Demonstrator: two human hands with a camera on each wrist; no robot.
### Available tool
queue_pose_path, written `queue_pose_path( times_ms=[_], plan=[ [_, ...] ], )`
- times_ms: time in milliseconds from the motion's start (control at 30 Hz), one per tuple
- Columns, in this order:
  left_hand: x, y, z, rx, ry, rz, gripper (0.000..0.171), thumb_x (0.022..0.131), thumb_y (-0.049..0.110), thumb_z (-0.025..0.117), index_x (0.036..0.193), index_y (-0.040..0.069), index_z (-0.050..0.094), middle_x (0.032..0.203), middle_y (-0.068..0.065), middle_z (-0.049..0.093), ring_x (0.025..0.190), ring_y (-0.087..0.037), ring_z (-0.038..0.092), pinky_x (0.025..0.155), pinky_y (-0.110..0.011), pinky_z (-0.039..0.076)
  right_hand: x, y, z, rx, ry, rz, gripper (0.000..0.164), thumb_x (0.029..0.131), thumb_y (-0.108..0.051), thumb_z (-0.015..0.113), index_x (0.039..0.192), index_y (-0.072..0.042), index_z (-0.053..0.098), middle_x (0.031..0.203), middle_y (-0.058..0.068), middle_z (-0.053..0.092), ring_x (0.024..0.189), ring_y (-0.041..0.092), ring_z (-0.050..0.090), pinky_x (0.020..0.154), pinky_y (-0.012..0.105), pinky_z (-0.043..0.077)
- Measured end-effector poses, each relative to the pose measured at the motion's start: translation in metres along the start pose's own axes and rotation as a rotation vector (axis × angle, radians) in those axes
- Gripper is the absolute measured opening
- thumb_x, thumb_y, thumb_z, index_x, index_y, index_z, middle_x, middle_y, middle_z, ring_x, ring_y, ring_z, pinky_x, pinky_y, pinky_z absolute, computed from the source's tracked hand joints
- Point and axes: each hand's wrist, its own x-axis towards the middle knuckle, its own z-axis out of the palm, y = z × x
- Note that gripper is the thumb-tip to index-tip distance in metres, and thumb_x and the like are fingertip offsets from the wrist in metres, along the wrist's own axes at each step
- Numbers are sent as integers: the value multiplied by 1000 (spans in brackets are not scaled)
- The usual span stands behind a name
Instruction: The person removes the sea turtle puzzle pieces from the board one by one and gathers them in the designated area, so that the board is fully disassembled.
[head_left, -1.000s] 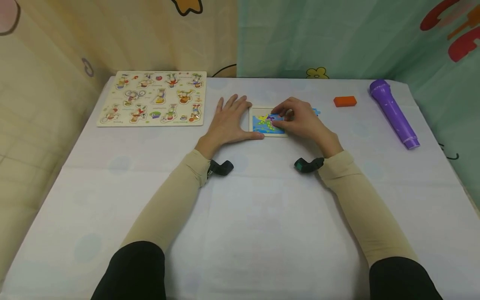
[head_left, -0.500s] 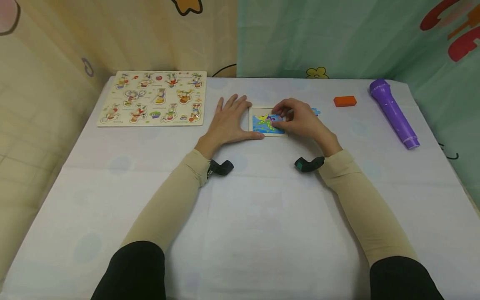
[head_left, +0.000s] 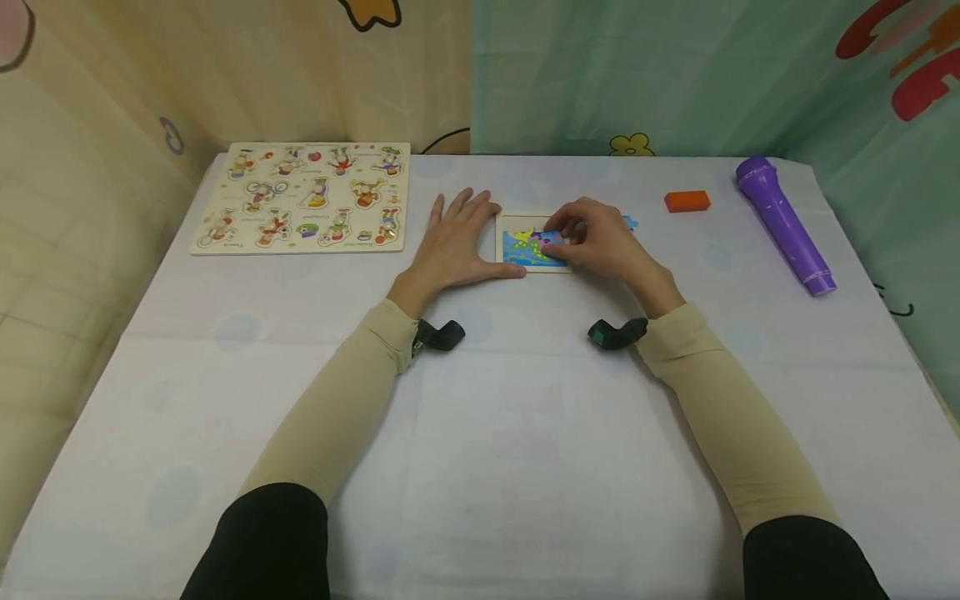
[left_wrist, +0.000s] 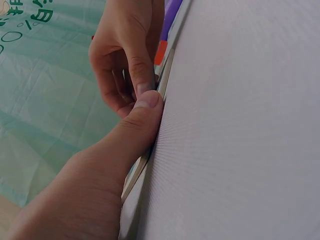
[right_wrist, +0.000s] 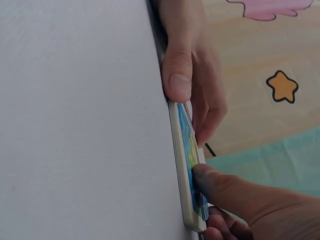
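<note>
A small wooden picture puzzle with a pale frame [head_left: 517, 222] and a blue, yellow and green picture lies flat at the table's back middle. My left hand [head_left: 448, 246] spreads its straight fingers beside it, thumb and fingertips against its left corners. Over the right part, my right hand [head_left: 600, 242] pinches a puzzle piece [right_wrist: 202, 206] between thumb and curled fingers. In the right wrist view that piece stands slightly raised at the frame's right end; most of it is hidden by the fingers. Behind the right hand, a loose blue puzzle piece [head_left: 632, 222] peeks out on the tablecloth.
A large wooden board [head_left: 300, 200] of cartoon animal figures lies at the back left. Right of the hands are an orange block [head_left: 687, 202] and a purple flashlight [head_left: 785, 225]. Curtains [head_left: 600, 75] hang right behind the table's back edge.
</note>
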Motion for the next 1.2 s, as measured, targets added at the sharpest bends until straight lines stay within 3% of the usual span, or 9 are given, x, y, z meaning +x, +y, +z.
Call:
queue_pose_path(
  times_ms=[267, 467, 633, 767, 1000, 1200],
  plan=[
    [-1, 2, -2, 3, -19, -12, 112, 75, 84, 73, 159, 19, 41, 175, -7, 25, 165, -29, 9, 132, -55, -7, -4, 0, 2, 34, 45, 21, 33, 91, -19, 85, 119, -4, 74, 112, 15, 65, 101, 28, 58, 88, 36, 49],
    [0, 3, -2, 2, -17, -11, 112, 74, 84, 73, 160, 19, 40, 175, -6, 25, 165, -28, 8, 132, -55, -7, -13, 8, -4, 161, 122, 75, 24, 98, -17, 77, 119, -6, 75, 118, 10, 71, 104, 21, 62, 96, 29, 53],
    [-1, 2, -3, 0, -19, -14, 113, 74, 84, 73, 160, 19, 41, 176, -6, 24, 165, -28, 8, 132, -55, -7, -19, 15, -22, 313, 159, 129, 26, 99, -20, 76, 120, -5, 75, 120, 8, 71, 108, 17, 63, 98, 19, 51],
    [-1, 2, -2, -5, -15, -13, 112, 74, 83, 74, 159, 19, 41, 175, -6, 25, 165, -28, 8, 132, -55, -7, -26, 31, -45, 405, 245, 229, 28, 97, -21, 78, 121, -6, 76, 119, 0, 71, 112, 13, 64, 97, 16, 51],
    [0, 1, -1, -8, -25, -11, 112, 74, 83, 74, 160, 19, 40, 176, -5, 23, 165, -27, 7, 132, -54, -8, -42, 62, -74, 402, 335, 398, 30, 98, -27, 77, 124, -12, 77, 109, -12, 72, 107, 6, 61, 86, 13, 48],
    [0, 1, -1, -4, -19, -11, 113, 74, 84, 74, 161, 19, 39, 176, -6, 23, 165, -27, 7, 132, -54, -9, -46, 80, -74, 361, 385, 432, 30, 99, -26, 75, 125, -10, 76, 102, -14, 71, 99, 4, 61, 80, 12, 49]
  ],
)
